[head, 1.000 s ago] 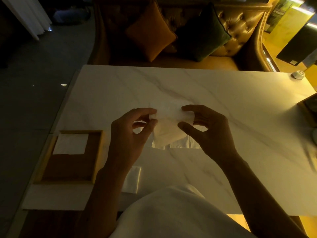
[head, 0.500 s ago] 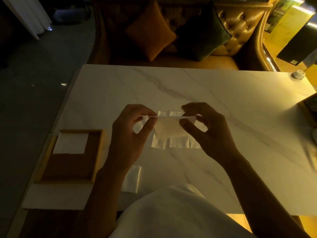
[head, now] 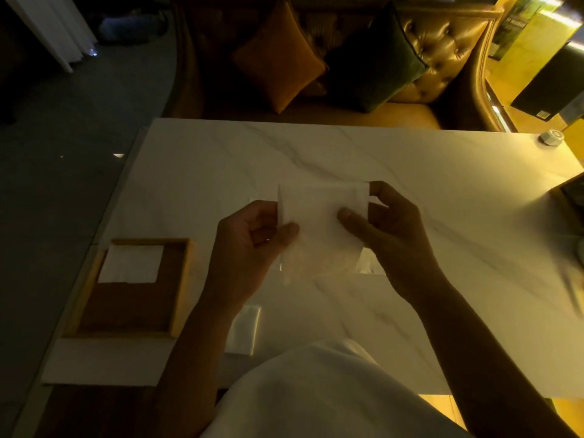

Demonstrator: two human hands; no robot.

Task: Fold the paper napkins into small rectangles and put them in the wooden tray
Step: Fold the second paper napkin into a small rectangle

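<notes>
A white paper napkin (head: 319,222) is held up above the middle of the marble table (head: 410,184), spread flat towards me. My left hand (head: 249,245) pinches its left edge with thumb and fingers. My right hand (head: 388,232) grips its right side, thumb on the front and fingers at the top right corner. The wooden tray (head: 181,286) lies at the table's left near edge with one folded white napkin (head: 131,263) in its far left corner. More napkin paper (head: 368,267) on the table shows just below the held one.
A folded white napkin (head: 245,330) lies by my left forearm near the table's front edge. A small round white object (head: 551,136) sits at the far right corner. A dark box edge (head: 568,194) is at the right. A sofa with cushions (head: 278,58) stands behind.
The napkin was held low as a narrow folded strip; now both hands have raised it and it faces me as a wide flat sheet. My right hand has shifted up and right.
</notes>
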